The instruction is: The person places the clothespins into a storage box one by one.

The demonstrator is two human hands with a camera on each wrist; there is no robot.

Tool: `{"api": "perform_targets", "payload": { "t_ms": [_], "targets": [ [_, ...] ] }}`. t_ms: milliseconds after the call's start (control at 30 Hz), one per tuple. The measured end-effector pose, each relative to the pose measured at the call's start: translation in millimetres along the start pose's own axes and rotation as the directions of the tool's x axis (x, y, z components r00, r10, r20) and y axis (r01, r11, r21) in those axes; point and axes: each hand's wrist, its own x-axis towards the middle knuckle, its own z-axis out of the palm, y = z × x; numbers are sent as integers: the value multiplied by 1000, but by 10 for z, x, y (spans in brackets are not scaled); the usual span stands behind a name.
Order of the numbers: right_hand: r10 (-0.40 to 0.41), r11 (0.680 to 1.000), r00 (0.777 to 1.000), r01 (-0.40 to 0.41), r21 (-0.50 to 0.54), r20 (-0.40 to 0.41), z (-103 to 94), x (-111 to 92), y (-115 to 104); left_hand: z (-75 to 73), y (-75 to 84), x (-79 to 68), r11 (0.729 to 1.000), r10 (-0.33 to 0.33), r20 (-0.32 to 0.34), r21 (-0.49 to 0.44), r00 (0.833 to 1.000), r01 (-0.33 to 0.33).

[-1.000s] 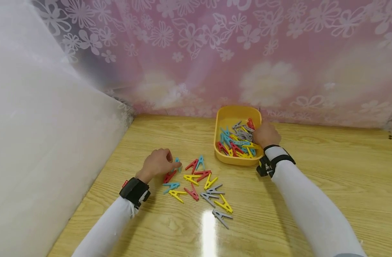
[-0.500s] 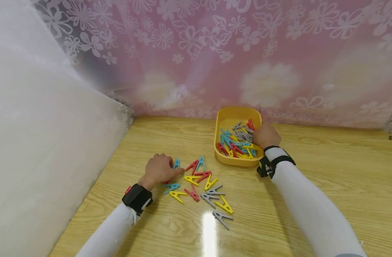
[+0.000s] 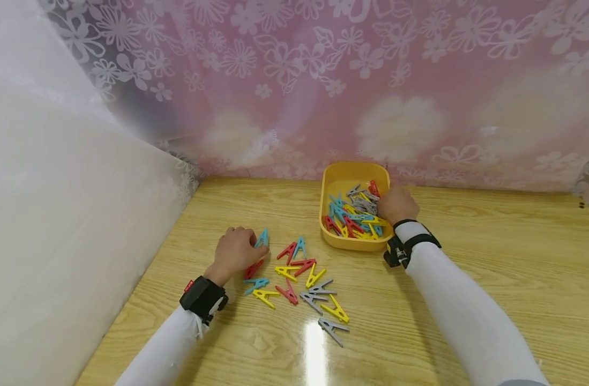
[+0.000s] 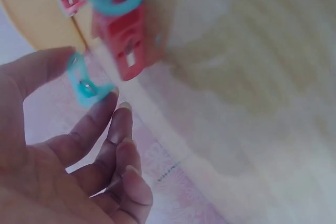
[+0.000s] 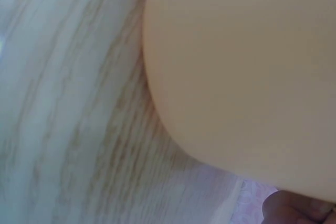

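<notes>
In the head view my left hand [image 3: 235,251] is low over the table at the left of the scattered clothespins, its thumb and index finger at a blue clothespin [image 3: 262,237]. The left wrist view shows this blue clothespin [image 4: 84,82] pinched between the thumb and index fingertips, the other fingers bent beside it. A red clothespin [image 3: 253,269] lies partly under the hand. My right hand [image 3: 399,205] grips the right rim of a yellow plastic basket [image 3: 357,245] that holds a pile of clothespins. In the right wrist view the basket wall [image 5: 236,77] hides most of that hand.
Red, blue, yellow and grey clothespins lie spread over the wooden table [image 3: 419,343], including a grey clothespin [image 3: 333,329] nearest me. A pink flowered curtain [image 3: 294,107] hangs behind the table, with a white sheet [image 3: 72,214] at the left.
My left hand shifts right, then slightly back left. The blue clothespin at its fingertips has moved a little left and away from me. My right hand stays on the basket rim.
</notes>
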Motion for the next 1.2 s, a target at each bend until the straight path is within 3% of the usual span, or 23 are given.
{"api": "perform_targets", "payload": {
  "t_ms": [233, 467, 900, 1200],
  "targets": [
    [-11, 1000, 1000, 11, 10, -12, -9, -17, 6, -139, 95, 134, 997, 4, -24, -82, 1000, -6],
    [-15, 1000, 999, 15, 11, -30, -3, -49, -21, -229, 349, 362, 995, 47, -54, -81, 997, -51],
    [-8, 1000, 999, 8, -8, -44, 3, -37, -10, -199, 1068, 783, 978, 180, -73, -97, 981, -186],
    [-3, 1000, 999, 3, -6, -41, 9, -32, -17, -58, 1553, 979, 948, 291, -74, -112, 954, -298]
  ]
}}
